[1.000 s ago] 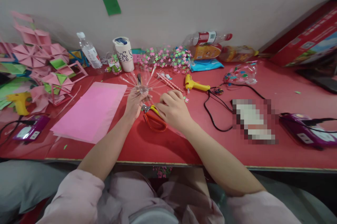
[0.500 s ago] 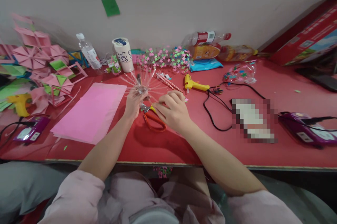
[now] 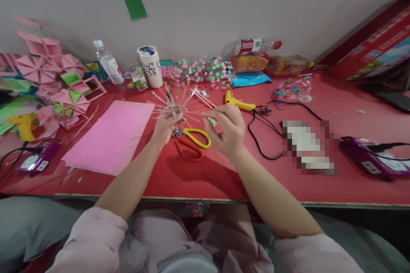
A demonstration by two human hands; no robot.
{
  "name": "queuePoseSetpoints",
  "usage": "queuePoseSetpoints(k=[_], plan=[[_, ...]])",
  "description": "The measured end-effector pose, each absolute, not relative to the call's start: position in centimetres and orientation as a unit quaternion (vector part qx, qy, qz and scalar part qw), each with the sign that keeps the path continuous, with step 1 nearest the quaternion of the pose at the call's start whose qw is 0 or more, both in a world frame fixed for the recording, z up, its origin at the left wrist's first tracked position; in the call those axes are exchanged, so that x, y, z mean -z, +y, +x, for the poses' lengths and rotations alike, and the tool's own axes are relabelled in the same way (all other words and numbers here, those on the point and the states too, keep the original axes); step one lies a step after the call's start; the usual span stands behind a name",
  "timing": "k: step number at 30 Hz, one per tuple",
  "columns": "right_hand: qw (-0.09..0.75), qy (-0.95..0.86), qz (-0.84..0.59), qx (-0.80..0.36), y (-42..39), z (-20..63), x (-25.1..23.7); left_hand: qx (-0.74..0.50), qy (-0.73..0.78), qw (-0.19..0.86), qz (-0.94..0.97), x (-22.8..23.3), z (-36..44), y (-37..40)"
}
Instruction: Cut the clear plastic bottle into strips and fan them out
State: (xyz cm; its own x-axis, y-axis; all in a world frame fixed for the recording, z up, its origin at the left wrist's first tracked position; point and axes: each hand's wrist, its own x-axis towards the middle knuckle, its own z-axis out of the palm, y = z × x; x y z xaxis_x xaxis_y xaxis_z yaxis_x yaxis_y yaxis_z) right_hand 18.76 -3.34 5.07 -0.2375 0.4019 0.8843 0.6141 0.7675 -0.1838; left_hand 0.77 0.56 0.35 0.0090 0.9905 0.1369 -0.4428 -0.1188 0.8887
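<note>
My left hand (image 3: 164, 125) holds a clear plastic bottle base (image 3: 175, 110) whose cut strips fan out like spokes, lifted just above the red table (image 3: 288, 187). My right hand (image 3: 226, 130) is raised to the right of it, thumb and fingers pinched on a small piece I cannot make out, close to the tips of the right-hand strips. Scissors with one yellow and one orange handle (image 3: 191, 141) lie on the table between and below the two hands.
A pink paper sheet (image 3: 110, 136) lies left of my hands, folded paper shapes (image 3: 64, 89) beyond it. At the back stand a water bottle (image 3: 108, 63), a paper cup (image 3: 151, 66) and star-covered strips (image 3: 201, 70). A yellow glue gun (image 3: 237, 102), black cord (image 3: 256, 138) and purple power strip (image 3: 368, 159) lie right.
My right hand has lifted off the table and moved right and up, uncovering the scissors' yellow handle. The left hand with the bottle base has stayed in place.
</note>
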Motion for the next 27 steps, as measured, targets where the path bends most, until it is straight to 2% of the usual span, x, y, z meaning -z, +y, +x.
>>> queuePoseSetpoints(k=[4,15,27], plan=[[0.563,-0.749,-0.345,0.06,-2.94,18.99,-5.29,-0.605,0.331,0.586,0.426,-0.72,0.93,0.17],[0.581,-0.717,-0.383,-0.042,-2.49,19.26,-5.59,-0.558,0.301,0.631,0.447,-0.52,0.86,-0.07],[0.569,-0.725,-0.387,-0.031,-2.7,19.28,-5.97,-0.524,0.325,0.654,0.439,-0.78,0.9,-0.5]])
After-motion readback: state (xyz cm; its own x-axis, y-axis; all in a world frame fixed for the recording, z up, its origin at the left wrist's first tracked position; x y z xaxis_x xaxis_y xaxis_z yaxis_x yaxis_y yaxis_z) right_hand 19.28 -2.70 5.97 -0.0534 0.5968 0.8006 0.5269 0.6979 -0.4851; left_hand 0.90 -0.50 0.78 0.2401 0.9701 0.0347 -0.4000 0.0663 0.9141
